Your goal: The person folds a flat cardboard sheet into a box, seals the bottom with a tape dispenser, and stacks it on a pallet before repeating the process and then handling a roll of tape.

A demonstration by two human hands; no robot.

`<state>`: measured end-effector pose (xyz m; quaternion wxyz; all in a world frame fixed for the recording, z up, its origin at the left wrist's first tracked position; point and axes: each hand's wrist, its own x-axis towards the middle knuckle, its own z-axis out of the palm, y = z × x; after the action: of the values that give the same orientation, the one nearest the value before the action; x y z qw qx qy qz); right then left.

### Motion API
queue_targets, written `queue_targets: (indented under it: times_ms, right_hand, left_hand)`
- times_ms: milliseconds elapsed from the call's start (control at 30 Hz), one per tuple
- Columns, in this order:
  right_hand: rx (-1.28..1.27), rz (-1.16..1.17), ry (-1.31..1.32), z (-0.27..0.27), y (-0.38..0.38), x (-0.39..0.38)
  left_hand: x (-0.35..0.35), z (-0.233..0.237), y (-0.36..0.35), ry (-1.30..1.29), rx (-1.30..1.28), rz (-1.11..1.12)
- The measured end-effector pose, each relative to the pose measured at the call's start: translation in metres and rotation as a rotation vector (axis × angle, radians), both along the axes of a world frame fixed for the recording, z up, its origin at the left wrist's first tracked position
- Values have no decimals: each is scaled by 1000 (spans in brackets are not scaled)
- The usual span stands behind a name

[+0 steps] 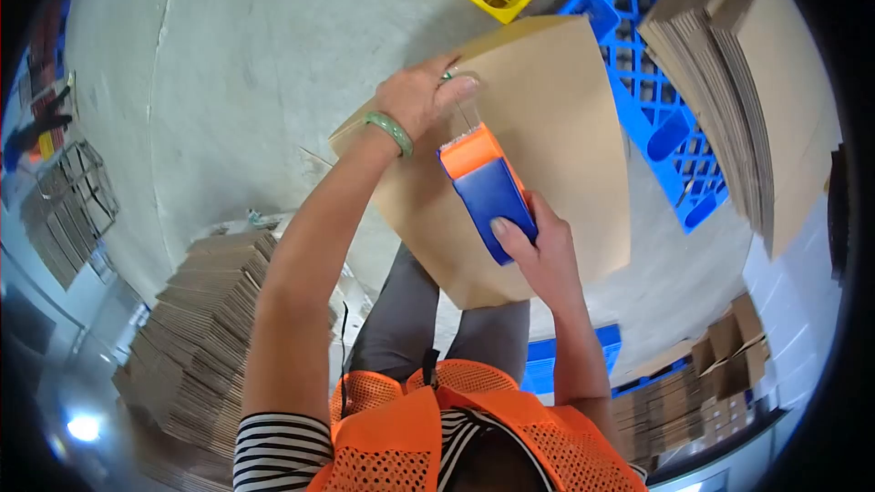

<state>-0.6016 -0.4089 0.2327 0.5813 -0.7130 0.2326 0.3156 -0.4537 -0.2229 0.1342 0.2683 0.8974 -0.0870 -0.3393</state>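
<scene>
**Tape dispenser (pixel 490 200) over box (pixel 579 137), right hand (pixel 551 251) gripping**

Clock read from the box's middle. Right forearm comes up from 5 o'clock; that grip is closed round the dispenser's near end, thumb laid along the blue side. Left forearm reaches in from 7, green bangle (pixel 392 131) at the wrist. Left hand (pixel 412 100) at 10, palm down by the box's edge, thumb stretched toward the dispenser's head; can't tell whether this grip clasps anything.

Dispenser: blue body, orange head pointing to 11, toothed edge just below the left thumb. Contact with box unclear. Box: plain brown, in front of the legs. Blue pallet (pixel 668 134) at 2.
</scene>
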Motion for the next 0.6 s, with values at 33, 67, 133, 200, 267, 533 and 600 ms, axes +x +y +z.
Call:
queue_targets:
  times_ms: [33,67,133,200,267,533,600]
  right_hand:
    - [-51,39,19,2,0,-7]
    - [-64,-20,-16,-2,-1,-22]
    - [-84,-26,23,0,-13,-54]
    - [-118,8,104,5,-29,-96]
    - [-103,-31,162,13,-46,-149]
    - [-146,-99,304,21,-89,-346]
    - [-144,-121,318,14,-93,-388]
  left_hand:
    - [-1,-4,-2,6,-2,-36]
    - [-3,-14,1,-72,-7,-34]
    - [0,-18,5,-96,6,-17]
    - [6,-25,8,-59,69,-38]
    - [8,-32,10,-30,121,-64]
    - [4,-26,22,30,-185,187]
    - [3,-22,21,-8,-161,135]
